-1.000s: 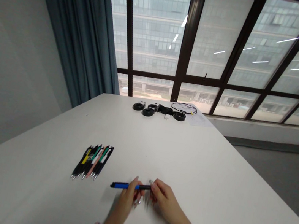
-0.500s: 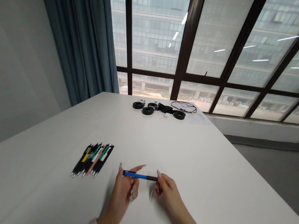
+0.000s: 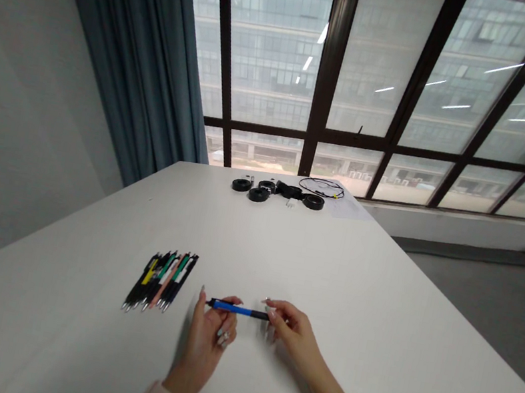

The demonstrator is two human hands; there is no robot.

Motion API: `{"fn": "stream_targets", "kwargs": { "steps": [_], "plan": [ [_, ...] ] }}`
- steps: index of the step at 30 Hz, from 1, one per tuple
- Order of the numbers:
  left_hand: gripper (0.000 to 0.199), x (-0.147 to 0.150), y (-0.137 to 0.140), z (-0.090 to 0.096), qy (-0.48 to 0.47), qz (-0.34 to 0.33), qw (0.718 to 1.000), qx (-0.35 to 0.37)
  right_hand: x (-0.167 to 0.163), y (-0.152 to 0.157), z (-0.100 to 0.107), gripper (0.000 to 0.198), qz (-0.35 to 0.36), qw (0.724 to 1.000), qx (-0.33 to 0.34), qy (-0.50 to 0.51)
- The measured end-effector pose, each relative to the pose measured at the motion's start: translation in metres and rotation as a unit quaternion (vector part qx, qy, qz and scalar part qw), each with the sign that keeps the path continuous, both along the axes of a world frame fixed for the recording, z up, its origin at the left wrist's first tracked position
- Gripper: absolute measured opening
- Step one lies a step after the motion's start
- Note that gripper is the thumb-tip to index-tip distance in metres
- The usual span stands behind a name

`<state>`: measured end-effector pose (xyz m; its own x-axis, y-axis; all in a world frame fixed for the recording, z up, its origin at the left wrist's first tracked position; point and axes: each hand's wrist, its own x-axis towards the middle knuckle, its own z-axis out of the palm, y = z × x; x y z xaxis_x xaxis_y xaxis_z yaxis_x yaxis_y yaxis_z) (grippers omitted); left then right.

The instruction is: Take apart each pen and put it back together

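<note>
Pen (image 3: 238,310) at six o'clock, likely light, stiff and smooth, seems best held by its black three-o'clock end (image 3: 259,315), where the right hand (image 3: 292,329) pinches it, while the left hand (image 3: 207,339) sits half-curled at nine o'clock, its grip unclear.

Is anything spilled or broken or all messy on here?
Nothing looks spilled or broken. The row of pens lies neatly side by side, and the right hand holds the blue pen. Only the black cable at the white table's far end looks slightly messy, lying in loose loops.
</note>
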<state>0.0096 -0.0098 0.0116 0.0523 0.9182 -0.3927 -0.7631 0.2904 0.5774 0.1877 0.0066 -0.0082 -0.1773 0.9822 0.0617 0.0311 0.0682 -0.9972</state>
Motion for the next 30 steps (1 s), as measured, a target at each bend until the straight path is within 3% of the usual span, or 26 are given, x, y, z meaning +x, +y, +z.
{"fn": "stream_targets", "kwargs": {
  "steps": [3, 9, 12, 16, 19, 25, 30],
  "plan": [
    [0.067, -0.002, -0.001, -0.001, -0.006, -0.005, 1.000, -0.002, 0.003, -0.001, 0.002, 0.054, -0.014, 0.999, 0.035, -0.016],
    [0.078, -0.003, -0.001, 0.002, -0.003, -0.011, 1.000, 0.000, 0.009, 0.000, 0.005, 0.049, 0.028, 0.996, 0.063, -0.050],
    [0.065, -0.003, 0.002, 0.003, 0.019, -0.004, 1.000, -0.018, 0.017, 0.008, 0.005, 0.056, -0.025, 0.997, 0.054, -0.052],
    [0.034, -0.003, 0.006, -0.003, 0.043, 0.043, 0.997, -0.044, 0.035, 0.021, 0.000, 0.068, -0.135, 0.988, 0.048, -0.053],
    [0.024, -0.004, 0.007, -0.009, 0.032, 0.052, 0.997, -0.038, 0.053, 0.028, -0.005, 0.073, -0.211, 0.972, 0.063, -0.076],
    [0.040, -0.004, 0.005, -0.013, 0.031, 0.032, 0.999, 0.001, 0.088, 0.032, -0.013, 0.069, -0.311, 0.927, 0.098, -0.185],
    [0.044, -0.003, 0.006, -0.015, 0.032, 0.020, 0.999, 0.004, 0.103, 0.030, -0.010, 0.057, -0.362, 0.872, 0.076, -0.322]
  ]
}}
